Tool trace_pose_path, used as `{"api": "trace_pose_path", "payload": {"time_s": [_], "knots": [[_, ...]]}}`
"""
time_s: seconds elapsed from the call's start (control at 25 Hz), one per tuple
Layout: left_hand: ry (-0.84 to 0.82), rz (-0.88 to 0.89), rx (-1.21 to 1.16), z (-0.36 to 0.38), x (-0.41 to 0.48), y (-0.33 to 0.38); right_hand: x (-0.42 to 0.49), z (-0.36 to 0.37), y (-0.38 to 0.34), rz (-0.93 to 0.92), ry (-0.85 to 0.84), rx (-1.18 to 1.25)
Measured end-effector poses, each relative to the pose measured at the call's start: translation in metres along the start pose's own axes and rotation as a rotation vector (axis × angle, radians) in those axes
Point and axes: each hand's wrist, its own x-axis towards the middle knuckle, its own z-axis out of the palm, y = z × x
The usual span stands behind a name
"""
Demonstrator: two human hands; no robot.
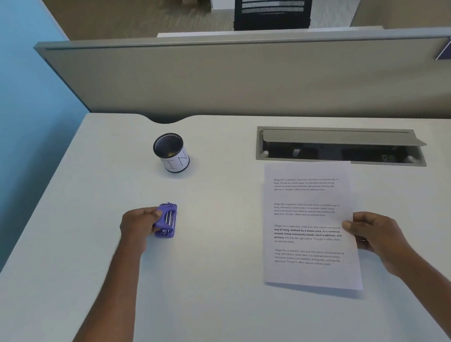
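One head-worn view looks forward and down, close over the desk (218, 260).

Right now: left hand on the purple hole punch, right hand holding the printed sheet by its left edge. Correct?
Wrong edge. The head view shows the right hand holding the printed sheet by its right edge, not its left. The left hand is on the purple hole punch, as you said.

Purple punch (166, 221) glossy plastic, metal bars; sheet (309, 225) matt paper; desk (205, 277) smooth matt.
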Motion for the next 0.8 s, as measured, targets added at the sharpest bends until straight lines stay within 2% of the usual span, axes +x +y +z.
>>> {"api": "trace_pose_path", "payload": {"time_s": [0.32,0.8], "knots": [[-0.085,-0.021,-0.118,0.040,-0.032,0.001,-0.004,-0.008,0.001,0.000,-0.013,0.023],[-0.285,-0.074,-0.142,0.188,-0.112,-0.005,-0.015,-0.060,0.005,0.024,0.064,0.058]]}}
